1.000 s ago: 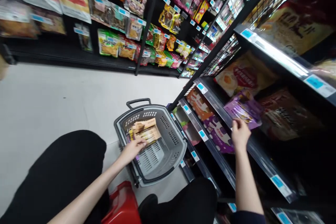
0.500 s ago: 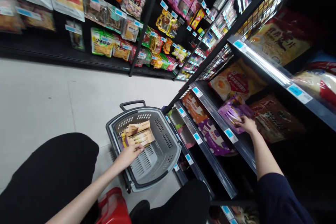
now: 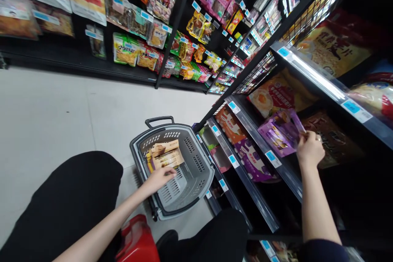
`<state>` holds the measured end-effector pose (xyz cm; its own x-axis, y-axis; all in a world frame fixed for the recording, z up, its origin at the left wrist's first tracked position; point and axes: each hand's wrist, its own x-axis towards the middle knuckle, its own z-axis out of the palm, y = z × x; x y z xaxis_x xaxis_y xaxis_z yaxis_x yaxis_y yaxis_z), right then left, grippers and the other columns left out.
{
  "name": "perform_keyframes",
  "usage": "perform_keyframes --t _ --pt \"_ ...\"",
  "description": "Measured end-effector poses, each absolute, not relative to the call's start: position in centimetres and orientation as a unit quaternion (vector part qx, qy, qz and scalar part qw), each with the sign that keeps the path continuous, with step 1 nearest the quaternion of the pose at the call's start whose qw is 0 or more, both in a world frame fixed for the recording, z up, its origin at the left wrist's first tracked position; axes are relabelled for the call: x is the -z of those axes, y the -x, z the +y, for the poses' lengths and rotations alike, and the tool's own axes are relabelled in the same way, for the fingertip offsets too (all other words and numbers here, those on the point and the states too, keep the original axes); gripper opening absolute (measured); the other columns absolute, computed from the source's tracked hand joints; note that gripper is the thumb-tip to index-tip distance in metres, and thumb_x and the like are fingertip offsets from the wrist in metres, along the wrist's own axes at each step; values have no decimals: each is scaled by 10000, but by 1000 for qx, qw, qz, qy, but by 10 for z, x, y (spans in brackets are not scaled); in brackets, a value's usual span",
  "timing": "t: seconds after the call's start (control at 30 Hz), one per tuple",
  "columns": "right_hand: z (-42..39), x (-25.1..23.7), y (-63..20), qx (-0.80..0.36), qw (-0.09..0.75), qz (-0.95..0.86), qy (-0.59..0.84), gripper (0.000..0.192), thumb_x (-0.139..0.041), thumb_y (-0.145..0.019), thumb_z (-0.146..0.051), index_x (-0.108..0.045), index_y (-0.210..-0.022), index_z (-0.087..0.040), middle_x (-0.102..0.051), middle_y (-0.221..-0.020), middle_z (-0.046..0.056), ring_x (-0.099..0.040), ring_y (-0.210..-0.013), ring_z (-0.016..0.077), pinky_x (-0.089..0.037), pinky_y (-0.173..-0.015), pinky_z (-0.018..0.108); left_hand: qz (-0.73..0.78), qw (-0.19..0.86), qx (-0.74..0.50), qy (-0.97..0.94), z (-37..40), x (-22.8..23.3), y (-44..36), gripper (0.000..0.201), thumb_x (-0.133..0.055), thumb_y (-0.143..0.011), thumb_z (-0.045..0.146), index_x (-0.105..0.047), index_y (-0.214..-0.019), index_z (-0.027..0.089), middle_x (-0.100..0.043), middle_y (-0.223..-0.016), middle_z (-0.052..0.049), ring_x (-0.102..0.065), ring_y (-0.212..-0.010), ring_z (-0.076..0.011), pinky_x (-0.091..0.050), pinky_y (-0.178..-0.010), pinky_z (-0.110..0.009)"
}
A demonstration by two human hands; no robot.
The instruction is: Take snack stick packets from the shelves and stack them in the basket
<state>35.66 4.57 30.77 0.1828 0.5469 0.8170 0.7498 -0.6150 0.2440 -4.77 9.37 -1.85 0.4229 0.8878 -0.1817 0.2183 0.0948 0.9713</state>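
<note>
My right hand (image 3: 310, 147) pinches the raised right-hand edge of a purple open-topped box (image 3: 274, 139) on the shelf to my right. Small packets lie inside the box, toward its front. Over the grey shopping basket (image 3: 192, 143) on the floor hovers my left hand (image 3: 160, 179), loosely open and with nothing visible in it. Just beyond its fingers, a tan open carton (image 3: 167, 157) of slim packets rests in the basket. Something yellow beside the carton is partly hidden.
A large red and yellow food bag (image 3: 270, 94) stands behind the purple box. Orange and purple cartons (image 3: 250, 157) fill the shelf below. A red object (image 3: 138, 239) sits between my legs. Hanging snack bags (image 3: 124, 49) line the rack across the aisle.
My right hand has moved from the packets at the box's front to its right edge, which now stands raised in my fingers. My left hand stays over the basket.
</note>
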Motion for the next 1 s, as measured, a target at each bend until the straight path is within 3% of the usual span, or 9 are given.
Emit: perform_keyframes --t 0.13,0.2,0.3,0.4,0.5,0.6,0.67,0.8,1.0 --pt "18 -210 -268 366 115 -559 735 265 -383 -866 -331 -562 -1006 -194 -590 -791 71 -506 -602 168 -275 -508 262 234 795 -175 -531 69 0 41 429 -619 -689 428 -623 -1049 196 -645 -1041 -101 -603 -896 -218 -469 -747 -307" --pt "2 -142 -215 269 122 -648 702 257 -361 -870 -268 -573 -994 -193 -586 -778 92 -516 -677 200 -327 -564 286 141 863 -159 -459 51 -3 31 540 -670 -671 387 -545 -1166 213 -581 -1163 -129 -595 -936 -216 -469 -782 -339" --pt "-23 -56 -140 143 159 -685 697 308 -332 -858 -217 -558 -1066 -191 -583 -771 122 -508 -732 257 -367 -632 361 122 889 -254 -360 27 1 13 631 -695 -661 369 -468 -1235 236 -483 -1274 -134 -534 -1059 -229 -459 -814 -364" --pt "-40 -10 -94 19 210 -660 721 351 -371 -826 -222 -510 -1141 -152 -573 -973 183 -505 -885 320 -381 -729 457 226 842 -351 -342 16 11 0 530 -680 -682 373 -547 -1157 179 -599 -1103 -127 -566 -996 -214 -442 -833 -333" --pt "-46 7 -83 -151 310 -613 711 438 -455 -794 -283 -423 -1203 -127 -529 -1113 196 -506 -997 317 -396 -817 474 290 801 -385 -354 17 21 -3 423 -669 -695 367 -624 -1039 125 -670 -859 -99 -617 -812 -190 -454 -787 -310" --pt "-45 16 -88 -354 425 -496 669 492 -553 -740 -338 -389 -1175 -178 -595 -976 102 -597 -828 215 -486 -712 349 283 826 -353 -337 20 32 -5 406 -629 -726 397 -641 -1010 108 -673 -783 -96 -615 -659 -161 -475 -654 -286" --pt "-42 21 -94 -444 461 -432 635 439 -622 -676 -370 -469 -1043 -184 -611 -840 45 -606 -703 172 -501 -628 289 284 832 -342 -331 23 37 -5 377 -626 -732 387 -655 -983 106 -676 -837 -109 -616 -669 -153 -475 -637 -268" --pt "-39 25 -105 -558 418 -412 586 351 -678 -602 -447 -559 -763 -160 -579 -647 -3 -561 -512 143 -488 -492 270 287 826 -362 -322 36 36 1 288 -630 -743 313 -672 -906 79 -677 -899 -135 -623 -738 -164 -483 -721 -291" --pt "-42 14 -121 -609 378 -400 572 379 -695 -586 -487 -574 -718 -154 -574 -574 -21 -564 -456 154 -486 -458 281 311 807 -435 -249 66 27 25 212 -593 -777 206 -618 -918 50 -675 -845 -154 -641 -701 -183 -496 -741 -367"
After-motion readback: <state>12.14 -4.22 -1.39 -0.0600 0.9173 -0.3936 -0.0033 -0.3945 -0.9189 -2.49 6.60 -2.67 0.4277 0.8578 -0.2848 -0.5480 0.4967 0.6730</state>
